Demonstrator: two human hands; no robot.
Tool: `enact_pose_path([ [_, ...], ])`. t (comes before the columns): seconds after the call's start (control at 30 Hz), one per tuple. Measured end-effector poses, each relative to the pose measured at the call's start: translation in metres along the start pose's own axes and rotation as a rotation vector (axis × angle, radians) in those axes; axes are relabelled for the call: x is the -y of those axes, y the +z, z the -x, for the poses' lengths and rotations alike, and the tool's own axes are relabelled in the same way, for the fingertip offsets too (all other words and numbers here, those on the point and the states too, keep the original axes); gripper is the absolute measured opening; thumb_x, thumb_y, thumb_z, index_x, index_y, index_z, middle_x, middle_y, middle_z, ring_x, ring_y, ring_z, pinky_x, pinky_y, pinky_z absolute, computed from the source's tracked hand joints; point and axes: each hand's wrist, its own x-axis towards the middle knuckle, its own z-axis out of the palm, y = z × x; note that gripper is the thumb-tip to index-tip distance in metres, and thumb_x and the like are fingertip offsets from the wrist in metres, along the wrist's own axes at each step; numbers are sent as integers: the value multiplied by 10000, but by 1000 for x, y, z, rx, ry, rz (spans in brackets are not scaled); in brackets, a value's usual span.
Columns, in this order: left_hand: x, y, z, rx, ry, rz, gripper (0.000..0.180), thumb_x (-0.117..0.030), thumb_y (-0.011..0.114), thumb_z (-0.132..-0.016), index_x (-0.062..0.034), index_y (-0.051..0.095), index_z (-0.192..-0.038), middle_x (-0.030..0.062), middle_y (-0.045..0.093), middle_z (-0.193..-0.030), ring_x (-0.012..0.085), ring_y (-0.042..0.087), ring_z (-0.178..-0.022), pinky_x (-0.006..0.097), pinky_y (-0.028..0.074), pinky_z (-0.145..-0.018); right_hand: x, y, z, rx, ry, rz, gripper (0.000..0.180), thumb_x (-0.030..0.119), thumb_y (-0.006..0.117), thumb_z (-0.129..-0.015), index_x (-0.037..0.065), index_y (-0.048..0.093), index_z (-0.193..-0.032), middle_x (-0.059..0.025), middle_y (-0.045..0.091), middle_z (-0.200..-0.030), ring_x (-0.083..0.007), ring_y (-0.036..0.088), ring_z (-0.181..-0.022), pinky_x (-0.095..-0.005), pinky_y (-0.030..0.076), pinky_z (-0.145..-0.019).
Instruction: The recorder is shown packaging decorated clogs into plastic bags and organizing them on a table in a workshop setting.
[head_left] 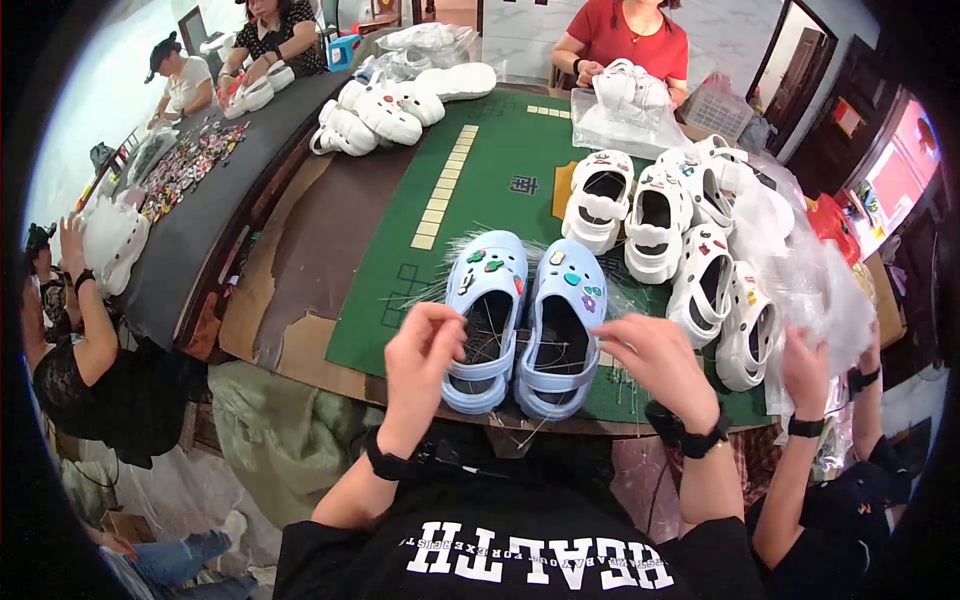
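A pair of light blue clogs stands side by side in front of me, the left clog [484, 270] and the right clog [570, 290] both dotted with small coloured charms. Thin pale strands [530, 342] run across their openings. My left hand [424, 352] is at the outer side of the left clog, thumb and fingertips pinched together. Beside the right clog's outer edge, my right hand [660, 362] has its fingers drawn to a pinch too. What either pinch holds is too fine to make out.
White clogs with charms [655, 225] stand at the right; more white clogs [385, 108] are piled far left on the green mat [400, 250]. Thin strands [625, 390] lie about. Co-workers sit around, one person's hands [805, 375] near clear plastic bags [810, 290]. Charms [195, 165] cover a dark table.
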Motion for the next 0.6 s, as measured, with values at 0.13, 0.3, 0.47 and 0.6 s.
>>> enact_pose_path([
  [0.13,1,-20,-4,-91,52,18,69,-78,528,-969,-17,557,-984,7,553,-778,58,510,-677,207,403,-592,6,-22,16,122,102,-153,214,111,668,-848,74,693,-1058,-83,657,-776,-229,621,-655,-322,482,-613],
  [0.3,-17,11,5,77,220,-192,51,6,579,-906,19,593,-953,30,604,-848,99,588,-786,227,457,-735,46,-24,0,56,407,-605,186,19,665,-853,56,711,-1029,-61,674,-781,-94,626,-685,-252,488,-615],
  [0.47,-8,46,22,262,172,-170,114,-22,672,-857,-7,623,-959,57,624,-804,111,590,-655,254,474,-603,61,14,-7,-11,377,-902,149,35,646,-893,-11,693,-1027,-33,691,-825,-58,595,-691,-199,477,-624],
  [0.6,-4,41,28,338,100,-188,120,-34,675,-865,-18,621,-972,61,634,-812,113,594,-647,254,476,-592,60,18,0,-137,450,-1058,108,32,639,-896,-4,692,-982,-14,689,-837,-52,581,-687,-193,466,-616],
])
